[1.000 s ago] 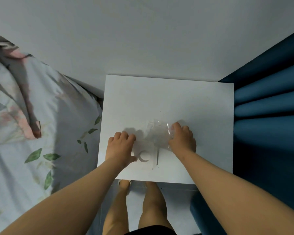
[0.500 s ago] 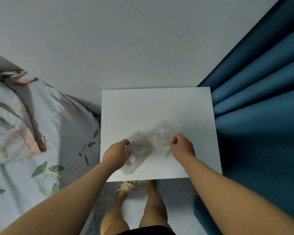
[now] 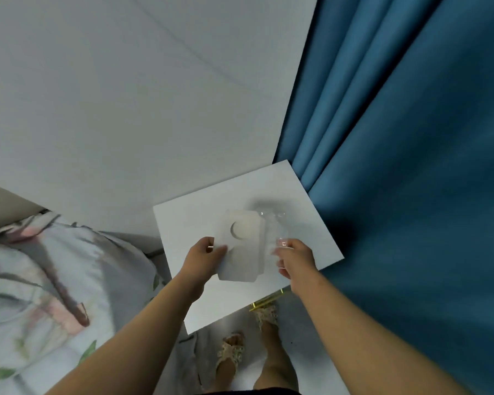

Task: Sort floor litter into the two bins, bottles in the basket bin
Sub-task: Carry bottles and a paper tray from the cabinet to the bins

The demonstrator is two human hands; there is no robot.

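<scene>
- The blue curtain (image 3: 411, 138) fills the right of the frame, and a floral bed (image 3: 40, 280) lies at lower left.
- The white bench (image 3: 183, 223) sits at centre, against the curtain's foot.
- The white card packaging (image 3: 241, 252) hangs above the bench, pinched at its left edge by the left hand (image 3: 203, 253).
- The clear plastic shell (image 3: 277, 226), just beside the card, is pinched by the right hand (image 3: 295, 256).
- Neither bin is in view. Both pieces are yet to be binned, and neither looks like a bottle, so the sorting seems hardly begun.
</scene>
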